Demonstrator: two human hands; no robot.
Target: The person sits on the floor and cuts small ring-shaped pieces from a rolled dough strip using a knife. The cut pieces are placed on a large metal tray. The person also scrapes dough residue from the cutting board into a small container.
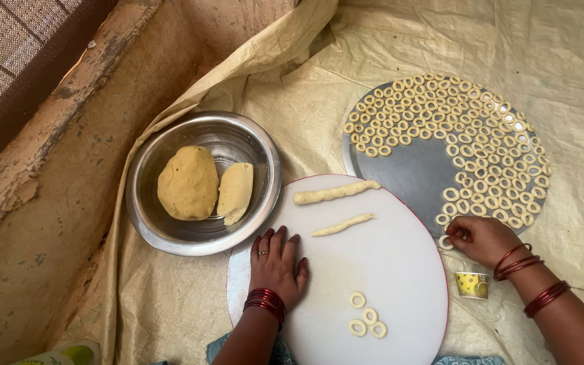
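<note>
At the grey tray's near edge [400, 182], my right hand [478, 238] pinches one soft dough ring [446, 242] in closed fingertips; my left hand [277, 267] lies flat, holding nothing, on the smooth white board [400, 270]. I judge the ring could squash or tear under pressure. Two dough ropes [336, 192] and four rings [366, 319] wait on the board.
</note>
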